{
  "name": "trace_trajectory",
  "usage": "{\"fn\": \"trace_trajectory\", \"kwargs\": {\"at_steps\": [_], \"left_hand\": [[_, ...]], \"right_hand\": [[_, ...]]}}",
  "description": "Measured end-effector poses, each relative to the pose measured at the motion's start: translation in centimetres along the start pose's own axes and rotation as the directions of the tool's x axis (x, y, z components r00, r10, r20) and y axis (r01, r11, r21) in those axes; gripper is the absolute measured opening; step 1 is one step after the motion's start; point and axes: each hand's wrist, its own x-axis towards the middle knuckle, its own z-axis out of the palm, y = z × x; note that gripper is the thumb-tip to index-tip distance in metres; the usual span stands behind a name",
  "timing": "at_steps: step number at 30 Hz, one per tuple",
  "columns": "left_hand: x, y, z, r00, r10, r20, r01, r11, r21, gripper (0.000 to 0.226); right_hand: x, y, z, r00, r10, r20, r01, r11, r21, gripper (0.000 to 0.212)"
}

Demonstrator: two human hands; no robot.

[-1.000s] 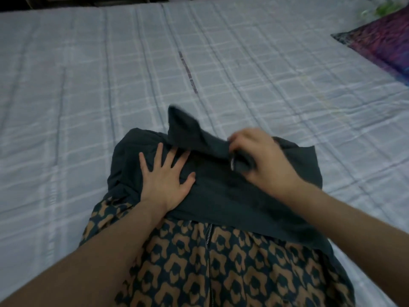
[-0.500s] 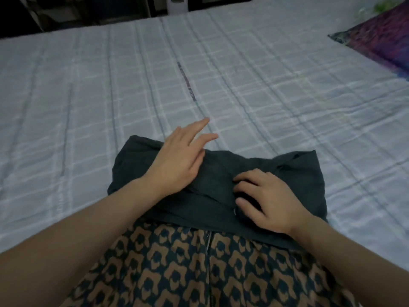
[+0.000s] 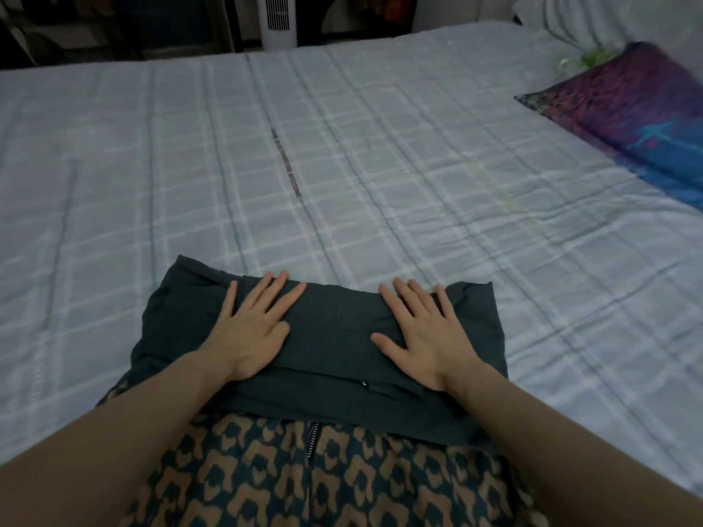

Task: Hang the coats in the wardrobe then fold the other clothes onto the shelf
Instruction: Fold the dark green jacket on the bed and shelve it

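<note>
Nearest us lies a patterned garment with a zipper, brown shapes on dark cloth. On its far end rests the folded dark garment, lying on the bed. Our left hand and right hand press flat on it, fingers straight, grasping nothing. Further right we see a purple pillow. Beyond the bed stands a white fan.

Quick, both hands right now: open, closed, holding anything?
Left hand: open, fingers flat, pressing on the folded dark green fabric garment.
Right hand: open, fingers flat, pressing on the same garment. Neither holds anything.
</note>
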Motion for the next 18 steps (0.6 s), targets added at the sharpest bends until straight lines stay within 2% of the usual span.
{"fn": "trace_trajectory", "kwargs": {"at_steps": [2,5,8,11,12,13,15,16,17,18], "left_hand": [[0.1,-0.5,-1.0,0.998,0.025,0.062,-0.025,1.000,-0.009,0.065],[0.5,-1.6,-2.8,0.990,0.073,0.120,-0.086,0.990,0.110,0.063],[1.2,-1.7,-4.3,0.993,0.060,0.100,-0.082,0.968,0.236,0.081],[2.6,-2.4,-6.1,0.986,-0.003,0.169,-0.033,0.977,0.211,0.103],[2.9,-2.8,-6.6,0.978,-0.016,0.207,-0.024,0.982,0.190,0.110],[3.1,-3.3,-6.9,0.974,-0.024,0.227,-0.018,0.984,0.179,0.116],[3.0,-4.2,-6.6,0.973,-0.024,0.228,-0.021,0.982,0.189,0.121],[2.7,-4.6,-6.2,0.971,-0.025,0.238,-0.020,0.982,0.186,0.120],[2.3,-5.0,-5.7,0.965,-0.033,0.259,-0.012,0.986,0.168,0.119],[1.9,-5.5,-5.2,0.959,-0.036,0.281,-0.002,0.991,0.132,0.123]], "right_hand": [[-0.4,1.1,-0.4,1.000,0.000,0.020,0.001,0.999,-0.048,0.080],[-1.8,4.4,-0.6,0.983,0.157,0.092,-0.154,0.987,-0.039,0.085],[-2.2,5.6,-0.9,0.967,0.174,0.185,-0.176,0.984,-0.008,0.088],[-1.4,5.4,-1.8,0.948,0.176,0.265,-0.189,0.982,0.027,0.090],[-1.1,5.0,-2.2,0.950,0.196,0.245,-0.224,0.971,0.090,0.088],[-0.7,4.6,-2.5,0.957,0.240,0.162,-0.268,0.946,0.183,0.084],[-0.2,3.1,-2.7,0.919,0.374,-0.128,-0.308,0.880,0.362,0.077],[-0.1,2.5,-2.4,0.895,0.392,-0.212,-0.297,0.879,0.373,0.073],[-0.3,1.9,-1.6,0.911,0.352,-0.215,-0.275,0.906,0.322,0.072],[-0.8,1.5,-0.5,0.944,0.291,-0.157,-0.246,0.935,0.254,0.074]]}}
